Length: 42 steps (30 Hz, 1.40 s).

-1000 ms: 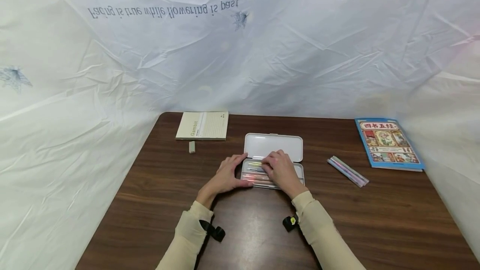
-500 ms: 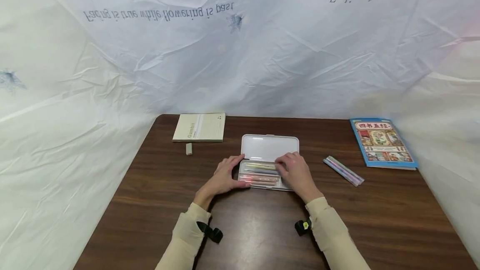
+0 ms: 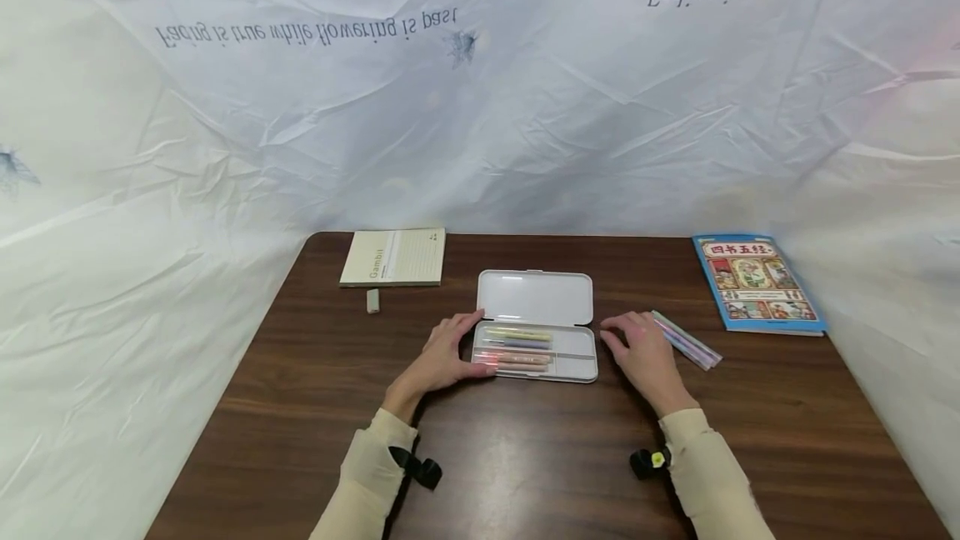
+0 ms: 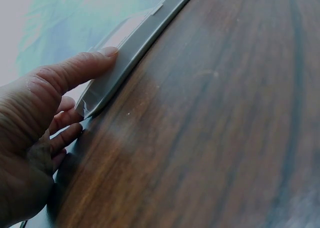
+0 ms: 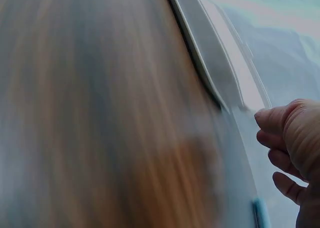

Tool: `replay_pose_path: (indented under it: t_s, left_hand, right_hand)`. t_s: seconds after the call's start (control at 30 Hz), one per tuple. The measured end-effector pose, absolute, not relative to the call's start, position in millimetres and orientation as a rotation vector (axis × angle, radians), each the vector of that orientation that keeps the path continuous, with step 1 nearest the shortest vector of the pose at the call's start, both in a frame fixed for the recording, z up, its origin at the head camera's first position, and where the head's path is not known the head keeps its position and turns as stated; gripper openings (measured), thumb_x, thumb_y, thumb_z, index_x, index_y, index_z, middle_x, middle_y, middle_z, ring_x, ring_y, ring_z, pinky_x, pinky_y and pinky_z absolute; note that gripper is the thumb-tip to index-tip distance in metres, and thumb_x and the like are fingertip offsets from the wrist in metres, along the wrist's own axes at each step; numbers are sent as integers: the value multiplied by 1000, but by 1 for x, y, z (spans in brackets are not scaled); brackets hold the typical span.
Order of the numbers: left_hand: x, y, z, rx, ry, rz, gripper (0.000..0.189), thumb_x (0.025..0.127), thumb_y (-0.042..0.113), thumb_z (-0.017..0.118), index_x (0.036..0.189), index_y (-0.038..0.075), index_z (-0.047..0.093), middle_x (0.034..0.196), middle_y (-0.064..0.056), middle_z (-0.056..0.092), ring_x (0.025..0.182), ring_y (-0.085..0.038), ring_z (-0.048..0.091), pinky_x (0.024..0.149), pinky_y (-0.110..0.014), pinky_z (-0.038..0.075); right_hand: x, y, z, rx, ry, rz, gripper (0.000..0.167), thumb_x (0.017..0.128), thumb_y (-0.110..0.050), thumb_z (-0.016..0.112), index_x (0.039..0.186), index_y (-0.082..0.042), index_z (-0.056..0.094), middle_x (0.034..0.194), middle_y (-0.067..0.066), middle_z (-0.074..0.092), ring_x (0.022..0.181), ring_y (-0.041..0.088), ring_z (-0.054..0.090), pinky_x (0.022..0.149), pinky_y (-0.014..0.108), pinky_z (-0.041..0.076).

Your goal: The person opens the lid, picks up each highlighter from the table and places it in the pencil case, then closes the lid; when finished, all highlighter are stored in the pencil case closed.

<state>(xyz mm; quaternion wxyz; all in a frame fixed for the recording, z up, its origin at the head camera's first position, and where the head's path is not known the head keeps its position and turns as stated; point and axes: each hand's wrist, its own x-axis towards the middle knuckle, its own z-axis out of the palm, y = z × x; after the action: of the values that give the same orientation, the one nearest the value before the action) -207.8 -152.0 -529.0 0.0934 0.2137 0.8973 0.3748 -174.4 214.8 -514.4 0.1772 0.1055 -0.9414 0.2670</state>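
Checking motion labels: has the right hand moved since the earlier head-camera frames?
Yes. Judged against the open pencil case in the head view, the right hand has moved rightward, off the case toward the pastel pens.

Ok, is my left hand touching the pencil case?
Touching. In the left wrist view, your left hand meets the pencil case: the thumb's tip lies against its side wall, with no gap.

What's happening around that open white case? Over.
Left hand gripping white case at left end. Right hand empty, beside loose pens. Case open, writing tools inside. Nothing visibly in the way.
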Motion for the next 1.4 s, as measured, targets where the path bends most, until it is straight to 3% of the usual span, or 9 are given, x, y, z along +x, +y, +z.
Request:
replay_pose_path:
  t_s: [0.2, 0.57, 0.8, 1.4]
  left_hand:
    - [-206, -151, -527, 629, 2650, 1139, 104, 80, 54, 89, 166, 26, 37, 159, -5, 45, 139, -32, 39, 114, -61, 34]
    - [-208, -154, -526, 658, 2652, 1148, 105, 80, 53, 89, 166, 26, 36, 159, -5, 46, 140, -31, 40, 115, -61, 33]
    - [-208, -154, -527, 647, 2637, 1151, 106, 80, 54, 88, 167, 27, 34, 160, -3, 44, 140, -30, 39, 115, -60, 34]
    - [-208, -154, -529, 636, 2632, 1140, 103, 82, 55, 87, 167, 30, 34, 160, -2, 43, 142, -31, 37, 114, -62, 33]
  right_hand:
    - [-165, 247, -512, 229, -2686, 723, 13, 93, -4, 79, 105, 1, 77, 105, 21, 74, 102, 43, 61, 91, 62, 47]
    - [-144, 290, -512, 120, -2659, 645, 19, 88, -3, 84, 105, 3, 77, 103, 26, 72, 95, 46, 57, 86, 67, 43]
    - [-139, 296, -510, 82, -2671, 642, 18, 88, -1, 83, 103, 4, 76, 103, 27, 71, 97, 47, 57, 90, 69, 41]
    - [-139, 298, -513, 109, -2677, 618, 18, 86, 0, 84, 103, 5, 76, 101, 27, 71, 97, 48, 57, 88, 68, 41]
